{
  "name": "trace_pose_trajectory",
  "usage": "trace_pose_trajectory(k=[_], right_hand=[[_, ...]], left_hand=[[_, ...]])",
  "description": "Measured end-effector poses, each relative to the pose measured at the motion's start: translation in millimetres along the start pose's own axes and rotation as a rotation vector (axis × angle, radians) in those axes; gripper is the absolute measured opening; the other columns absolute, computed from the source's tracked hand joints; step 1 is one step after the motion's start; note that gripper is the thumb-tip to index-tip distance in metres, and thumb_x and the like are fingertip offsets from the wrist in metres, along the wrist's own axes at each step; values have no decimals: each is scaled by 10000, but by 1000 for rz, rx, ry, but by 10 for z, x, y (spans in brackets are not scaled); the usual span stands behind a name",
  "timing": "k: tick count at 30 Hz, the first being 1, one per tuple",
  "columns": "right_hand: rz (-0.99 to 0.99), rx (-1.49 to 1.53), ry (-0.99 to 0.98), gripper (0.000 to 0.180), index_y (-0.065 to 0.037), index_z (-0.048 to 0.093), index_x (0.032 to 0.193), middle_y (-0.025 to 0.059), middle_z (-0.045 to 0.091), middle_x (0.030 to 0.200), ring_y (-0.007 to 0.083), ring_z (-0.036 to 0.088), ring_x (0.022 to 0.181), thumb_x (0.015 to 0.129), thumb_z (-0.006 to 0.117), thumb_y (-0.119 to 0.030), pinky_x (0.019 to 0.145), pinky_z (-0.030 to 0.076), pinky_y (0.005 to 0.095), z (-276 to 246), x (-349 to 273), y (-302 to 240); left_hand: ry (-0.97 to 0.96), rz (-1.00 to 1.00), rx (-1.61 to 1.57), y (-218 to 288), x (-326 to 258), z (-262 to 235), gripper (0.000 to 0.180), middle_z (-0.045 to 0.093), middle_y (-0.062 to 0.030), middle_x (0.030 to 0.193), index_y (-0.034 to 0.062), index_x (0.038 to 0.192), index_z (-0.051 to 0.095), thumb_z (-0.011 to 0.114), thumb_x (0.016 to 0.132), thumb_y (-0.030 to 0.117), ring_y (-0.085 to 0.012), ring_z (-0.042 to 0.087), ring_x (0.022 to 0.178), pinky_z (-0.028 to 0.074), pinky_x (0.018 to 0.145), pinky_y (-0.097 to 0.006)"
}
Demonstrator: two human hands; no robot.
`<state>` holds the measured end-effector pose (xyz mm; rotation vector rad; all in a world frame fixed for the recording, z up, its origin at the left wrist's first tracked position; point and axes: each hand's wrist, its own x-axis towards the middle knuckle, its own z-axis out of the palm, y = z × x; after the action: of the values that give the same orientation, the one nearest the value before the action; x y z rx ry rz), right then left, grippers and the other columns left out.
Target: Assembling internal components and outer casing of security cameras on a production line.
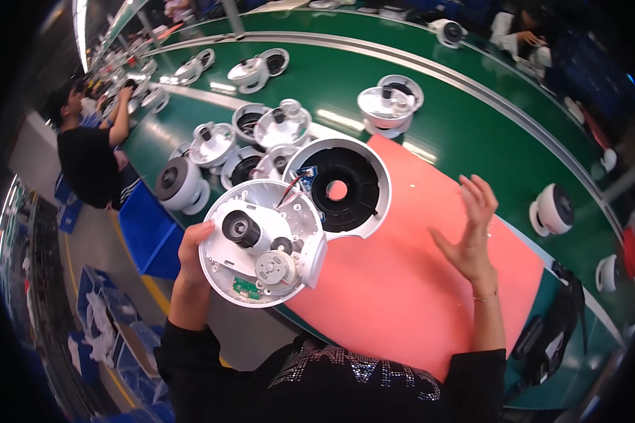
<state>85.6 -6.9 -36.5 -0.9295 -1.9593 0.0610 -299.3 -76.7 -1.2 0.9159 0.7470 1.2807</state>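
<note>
My left hand [191, 252] grips the left rim of a round white camera base [259, 242], held tilted above the table edge. On it sit a black lens barrel, a small grey motor and a green circuit board. Red and black wires run from it to a white dome cover [343, 187] with a black ring inside, lying just behind on the pink mat [402, 296]. My right hand [470, 229] hovers over the mat with fingers spread, holding nothing.
Several half-built white dome cameras [261, 134] crowd the green conveyor table [473, 127] behind the mat. Finished white cameras [552, 209] stand at right. A black tool [554, 331] lies at the right front. A person in black [88, 151] works at left; blue bins sit below.
</note>
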Motion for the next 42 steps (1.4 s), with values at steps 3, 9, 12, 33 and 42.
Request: trace_pose_trajectory(k=[3,9,12,33,42], right_hand=[[-153,-99,19,676,-218,471,1184,138,236,1287,371,324,1154,592,756,-59,939,368,446,-4,36,-60],[-337,-347,167,370,-223,654,903,73,294,1240,350,322,1130,590,745,-45,896,407,414,-145,132,122],[-439,-279,158,322,-170,617,830,98,414,1214,370,321,1129,561,731,-35,891,429,421,-395,10,203],[639,780,-357,552,9,302,1147,169,549,861,258,595,813,777,655,-200,700,477,332,-671,-861,-497],[367,685,-454,506,4,318,1094,158,525,815,281,595,768,698,630,45,683,493,393,-601,-729,-564]], left_hand=[[-171,-80,-4,-77,367,54,545,547,-211,1092,-92,1174,423,408,790,295,-282,562,978,434,873,-343],[-284,-189,-75,-222,970,505,521,557,-184,1086,-56,1161,450,442,778,297,-263,570,967,450,856,-357],[-241,-265,59,-377,1317,659,446,587,-166,1033,-57,1115,489,404,852,292,-228,610,876,499,781,-332],[-560,247,821,-813,681,1383,383,630,-151,939,-10,1003,577,658,719,233,-271,622,855,478,761,-343],[-342,250,730,-978,-5,1339,424,652,-109,900,-19,981,591,762,624,134,-206,655,722,522,599,-250]])
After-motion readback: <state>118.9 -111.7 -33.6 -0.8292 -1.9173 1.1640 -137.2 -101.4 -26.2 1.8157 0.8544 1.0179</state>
